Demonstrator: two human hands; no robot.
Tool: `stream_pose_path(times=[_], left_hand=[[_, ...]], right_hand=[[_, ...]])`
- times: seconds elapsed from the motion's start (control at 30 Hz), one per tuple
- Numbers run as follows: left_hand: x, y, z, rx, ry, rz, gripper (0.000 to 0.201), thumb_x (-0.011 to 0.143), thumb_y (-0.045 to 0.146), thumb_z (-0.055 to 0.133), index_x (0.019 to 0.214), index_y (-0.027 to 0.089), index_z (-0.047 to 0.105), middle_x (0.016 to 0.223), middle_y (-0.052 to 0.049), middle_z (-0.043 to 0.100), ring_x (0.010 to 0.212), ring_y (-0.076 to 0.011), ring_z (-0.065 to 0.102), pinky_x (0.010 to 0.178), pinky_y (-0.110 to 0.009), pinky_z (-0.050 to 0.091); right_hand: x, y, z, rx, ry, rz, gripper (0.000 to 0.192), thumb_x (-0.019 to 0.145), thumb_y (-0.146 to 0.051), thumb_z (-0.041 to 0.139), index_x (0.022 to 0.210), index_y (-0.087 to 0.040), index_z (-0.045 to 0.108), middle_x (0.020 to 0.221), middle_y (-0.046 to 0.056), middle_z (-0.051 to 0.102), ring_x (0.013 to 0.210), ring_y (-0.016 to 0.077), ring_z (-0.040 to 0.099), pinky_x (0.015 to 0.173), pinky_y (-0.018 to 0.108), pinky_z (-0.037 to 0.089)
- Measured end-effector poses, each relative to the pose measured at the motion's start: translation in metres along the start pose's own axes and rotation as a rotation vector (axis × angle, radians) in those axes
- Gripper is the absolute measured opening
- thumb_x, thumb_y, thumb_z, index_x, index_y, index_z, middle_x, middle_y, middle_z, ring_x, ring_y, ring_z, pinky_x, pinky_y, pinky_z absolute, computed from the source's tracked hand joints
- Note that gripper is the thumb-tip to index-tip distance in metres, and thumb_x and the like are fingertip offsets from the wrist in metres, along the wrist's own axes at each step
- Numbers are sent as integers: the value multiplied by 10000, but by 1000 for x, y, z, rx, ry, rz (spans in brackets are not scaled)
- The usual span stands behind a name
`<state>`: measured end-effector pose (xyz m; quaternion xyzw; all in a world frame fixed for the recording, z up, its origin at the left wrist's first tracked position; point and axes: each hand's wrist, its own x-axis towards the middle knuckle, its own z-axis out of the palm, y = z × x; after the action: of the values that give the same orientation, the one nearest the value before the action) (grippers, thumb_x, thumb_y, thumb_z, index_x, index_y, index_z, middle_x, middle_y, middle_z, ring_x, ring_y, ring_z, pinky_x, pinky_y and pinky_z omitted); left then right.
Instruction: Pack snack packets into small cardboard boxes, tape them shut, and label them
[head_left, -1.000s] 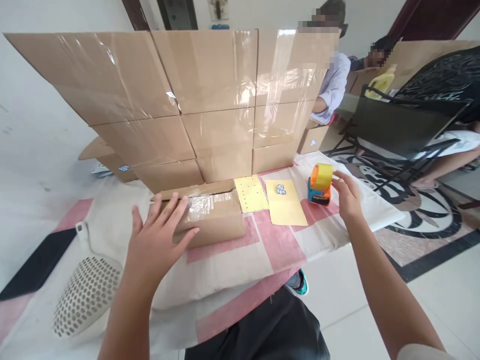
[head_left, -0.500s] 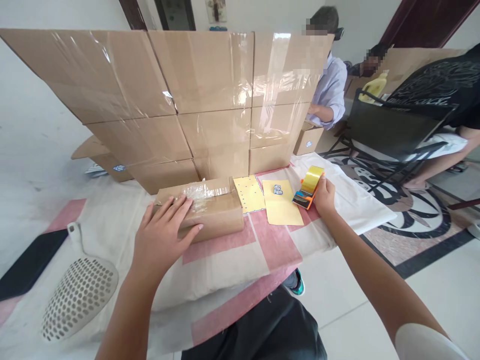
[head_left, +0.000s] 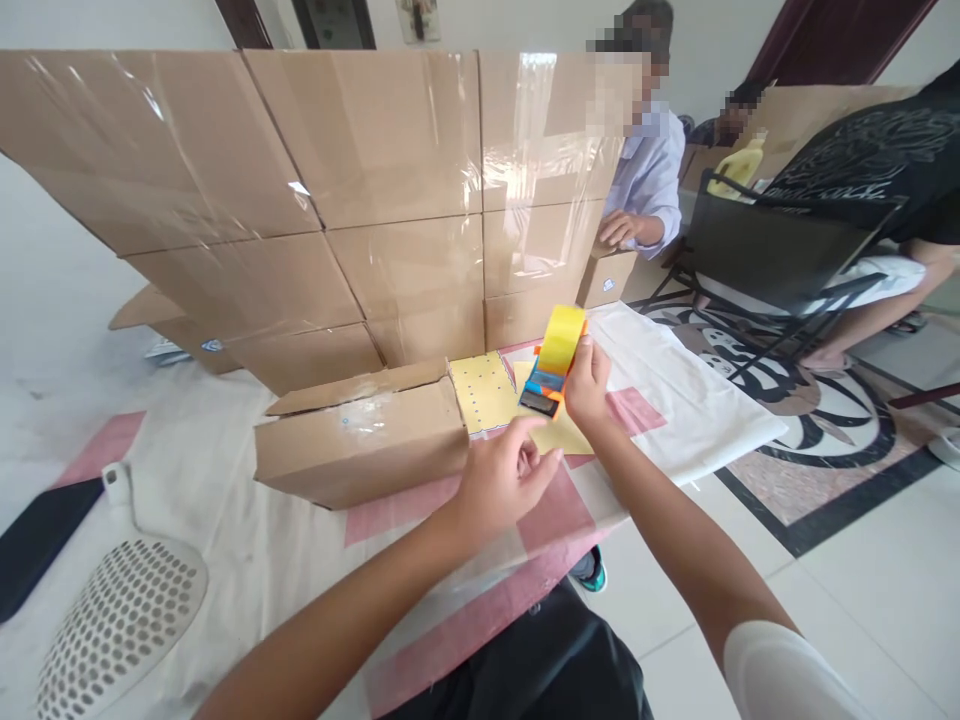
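My right hand (head_left: 587,380) grips a tape dispenser (head_left: 551,365) with an orange and blue frame and a roll of yellow tape. Just below and left of it is my left hand (head_left: 504,475), its fingers curled but apart, holding nothing. To the left of that hand lies a long cardboard box (head_left: 360,440) with clear tape across its upper seam; one top flap stands slightly raised along the back. A dotted yellow sheet (head_left: 480,395) lies at the box's right end. Partly hidden under the hands is a plain yellow sheet (head_left: 562,438).
A wall of taped cartons (head_left: 405,140) rises behind the box. At the left are a white perforated skimmer (head_left: 124,620) and a black flat object (head_left: 45,545). Beyond the table's right side, a person (head_left: 649,180) handles a small box (head_left: 607,277); another sits in a black chair (head_left: 795,240).
My left hand has left the box and moved right, close to the tape dispenser. My right hand has brought the dispenser left, over the plain yellow sheet. The box's back flap now stands up.
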<state>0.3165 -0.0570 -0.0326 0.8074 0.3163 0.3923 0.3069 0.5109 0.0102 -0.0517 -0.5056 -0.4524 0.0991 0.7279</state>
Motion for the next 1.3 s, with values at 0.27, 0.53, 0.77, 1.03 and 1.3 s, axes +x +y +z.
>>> stream_pose_path(times=[0.27, 0.53, 0.77, 1.03, 1.3], left_hand=[[40, -34, 29, -452, 20, -581, 451, 857, 615, 645, 981, 222, 461, 521, 95, 475, 461, -106, 445, 506, -241, 308], [39, -46, 47, -926, -205, -830, 574, 738, 692, 715, 788, 125, 643, 507, 34, 504, 359, -28, 277, 422, -238, 153], [34, -53, 51, -925, -126, -752, 433, 753, 550, 766, 747, 125, 677, 477, 48, 466, 399, -41, 317, 418, -225, 184], [28, -46, 56, -896, -7, -638, 347, 835, 398, 687, 631, 176, 516, 496, 65, 410, 451, -48, 318, 433, -202, 227], [24, -39, 61, -923, 52, -625, 329, 852, 370, 649, 625, 182, 503, 481, 72, 362, 444, -52, 297, 446, -211, 213]], right_hand=[[-7, 23, -13, -107, -26, -15, 509, 1041, -610, 344, 703, -229, 376, 653, -22, 394, 577, 138, 361, 539, 292, 306], [-7, 13, -15, -239, -97, -228, 472, 1081, -491, 308, 698, -220, 365, 637, -26, 393, 557, 127, 346, 558, 303, 289], [-11, 14, -8, -291, -118, -197, 502, 1073, -542, 300, 687, -224, 333, 623, -36, 357, 546, 115, 312, 545, 296, 264], [-7, 26, 0, -208, 20, 98, 563, 1006, -669, 362, 655, -231, 313, 630, -28, 326, 560, 110, 315, 496, 264, 264], [-7, 26, 3, -167, 26, 205, 569, 997, -658, 392, 636, -226, 308, 616, -29, 321, 550, 101, 301, 483, 258, 247]])
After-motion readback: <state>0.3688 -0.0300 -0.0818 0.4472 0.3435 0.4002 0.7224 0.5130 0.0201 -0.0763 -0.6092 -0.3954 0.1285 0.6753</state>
